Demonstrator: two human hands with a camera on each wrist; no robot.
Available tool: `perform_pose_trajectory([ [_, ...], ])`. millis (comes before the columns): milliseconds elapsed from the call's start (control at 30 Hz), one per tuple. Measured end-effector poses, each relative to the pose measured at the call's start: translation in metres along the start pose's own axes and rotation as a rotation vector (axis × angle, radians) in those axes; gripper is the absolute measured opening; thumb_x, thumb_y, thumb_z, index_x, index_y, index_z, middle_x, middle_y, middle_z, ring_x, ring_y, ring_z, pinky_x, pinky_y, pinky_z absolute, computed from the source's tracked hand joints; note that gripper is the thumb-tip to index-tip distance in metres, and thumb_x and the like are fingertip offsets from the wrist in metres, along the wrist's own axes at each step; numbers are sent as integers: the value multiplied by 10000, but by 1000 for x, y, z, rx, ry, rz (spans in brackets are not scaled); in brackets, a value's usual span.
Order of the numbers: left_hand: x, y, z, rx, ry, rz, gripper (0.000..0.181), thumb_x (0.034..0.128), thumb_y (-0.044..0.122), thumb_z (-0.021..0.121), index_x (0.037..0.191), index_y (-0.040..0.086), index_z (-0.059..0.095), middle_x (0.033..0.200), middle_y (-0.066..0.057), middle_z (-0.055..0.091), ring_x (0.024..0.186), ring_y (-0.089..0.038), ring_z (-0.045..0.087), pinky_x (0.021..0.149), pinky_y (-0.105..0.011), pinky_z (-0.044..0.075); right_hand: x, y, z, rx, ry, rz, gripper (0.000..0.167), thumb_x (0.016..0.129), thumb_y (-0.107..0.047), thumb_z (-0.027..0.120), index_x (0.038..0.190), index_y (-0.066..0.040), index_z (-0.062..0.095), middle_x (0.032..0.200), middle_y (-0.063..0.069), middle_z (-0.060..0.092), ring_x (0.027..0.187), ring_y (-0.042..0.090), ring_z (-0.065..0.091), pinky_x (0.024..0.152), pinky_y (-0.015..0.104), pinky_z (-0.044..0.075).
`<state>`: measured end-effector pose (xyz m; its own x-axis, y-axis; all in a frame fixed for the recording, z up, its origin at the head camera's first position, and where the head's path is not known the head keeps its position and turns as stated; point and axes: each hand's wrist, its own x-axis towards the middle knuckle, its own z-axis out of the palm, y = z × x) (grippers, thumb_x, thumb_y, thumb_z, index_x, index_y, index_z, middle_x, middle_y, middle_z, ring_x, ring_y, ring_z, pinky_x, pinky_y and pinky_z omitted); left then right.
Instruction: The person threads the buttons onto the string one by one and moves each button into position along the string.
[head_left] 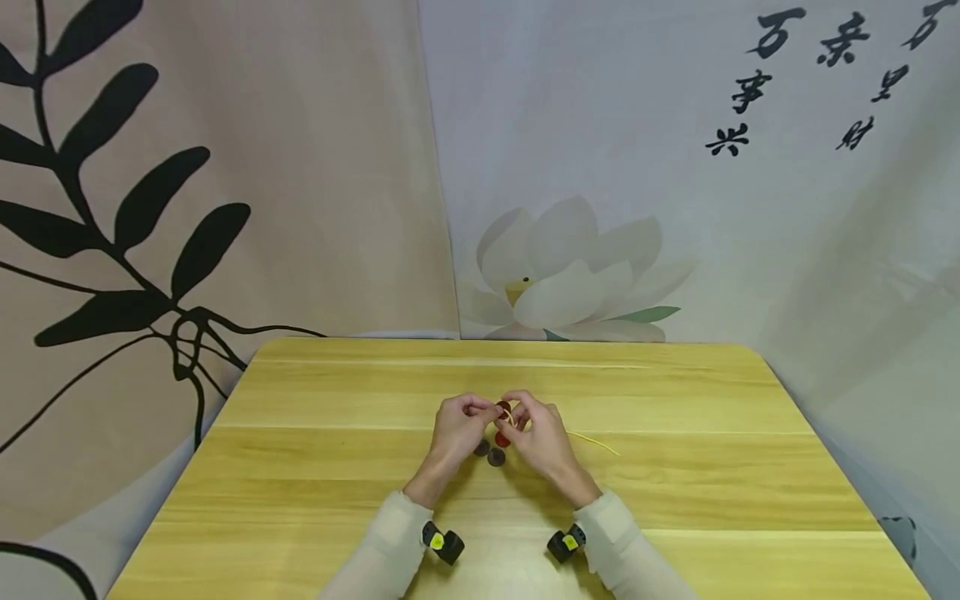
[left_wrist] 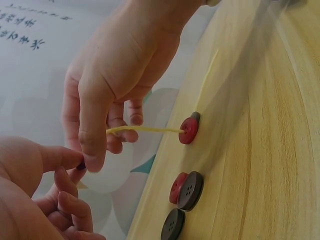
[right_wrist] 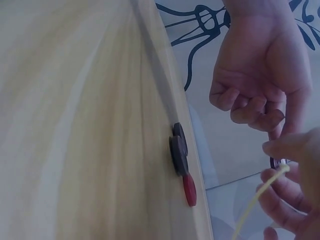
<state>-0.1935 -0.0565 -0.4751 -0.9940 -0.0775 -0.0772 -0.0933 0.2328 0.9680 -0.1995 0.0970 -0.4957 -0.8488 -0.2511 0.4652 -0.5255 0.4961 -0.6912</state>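
Note:
My left hand (head_left: 459, 429) pinches a dark red button (head_left: 504, 408) between thumb and forefinger. The right hand (head_left: 542, 437) meets it there and holds a yellow string (right_wrist: 260, 195), whose pale end shows at the held button in the right wrist view. From the right hand, the string runs to a red button (left_wrist: 188, 131) on the table, threaded through it, and trails on beyond. A second loose red button (left_wrist: 177, 187) lies against a dark brown button (left_wrist: 190, 191). Another dark brown button (left_wrist: 173, 224) sits close by. Fingers cover most of the held button.
The wooden table (head_left: 300, 467) spreads wide around both hands. Its far edge meets a printed curtain (head_left: 337, 167) with leaves, a lotus and characters. Each wrist carries a small black camera (head_left: 448, 546). The loose tail of yellow string lies right of the right hand.

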Motion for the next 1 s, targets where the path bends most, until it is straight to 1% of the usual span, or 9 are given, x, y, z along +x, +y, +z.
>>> perform_pose_trajectory([
  [167,-1,2,0,9,6,4,117,881,168,736,879,52,729,773,-35,636,672,-135,523,536,-228,396,1,1,1,-7,8,-13,305,799,-10,792,1078,-10,669,667,-28,649,599,58,559,552,199,440],
  [333,-2,2,-1,11,9,5,134,876,196,748,877,62,736,782,-42,647,680,-139,529,556,-243,408,0,3,2,10,10,-22,279,811,-10,774,1068,-18,666,669,-38,656,598,38,555,549,201,451],
  [467,-2,1,-4,6,13,5,186,885,257,746,896,72,742,806,-43,656,700,-144,545,586,-259,428,-1,4,1,51,7,9,271,824,-26,765,1075,-39,666,680,-53,657,614,43,559,579,235,464],
  [633,-1,-2,-8,10,13,15,228,903,293,729,945,69,742,790,-14,623,696,-138,527,595,-256,426,-3,4,-1,117,-17,75,265,844,-66,766,1089,-99,668,706,-76,647,658,64,569,625,299,481],
  [767,1,-4,-11,21,-16,24,266,922,305,708,1027,62,737,780,-3,588,665,-126,496,561,-229,390,-2,3,-4,162,-57,129,272,860,-87,761,1110,-133,665,748,-64,665,710,98,585,701,359,502],
  [833,1,-4,-12,26,-38,26,275,935,302,691,1065,63,734,790,-19,592,660,-127,494,544,-217,372,-1,3,-5,183,-71,153,277,864,-96,758,1120,-145,663,769,-57,680,739,110,593,748,398,500],
  [900,2,-4,-12,35,-60,33,288,947,302,674,1089,59,733,823,-56,616,686,-132,511,552,-214,375,-1,3,-6,193,-85,168,276,870,-101,751,1126,-151,660,788,-54,699,760,116,601,784,424,495],
  [1000,2,-4,-12,46,-85,38,285,957,302,660,1076,55,740,892,-134,652,746,-166,550,587,-221,397,0,4,-7,196,-107,174,269,882,-100,736,1131,-159,652,811,-56,716,777,115,605,810,419,488],
])
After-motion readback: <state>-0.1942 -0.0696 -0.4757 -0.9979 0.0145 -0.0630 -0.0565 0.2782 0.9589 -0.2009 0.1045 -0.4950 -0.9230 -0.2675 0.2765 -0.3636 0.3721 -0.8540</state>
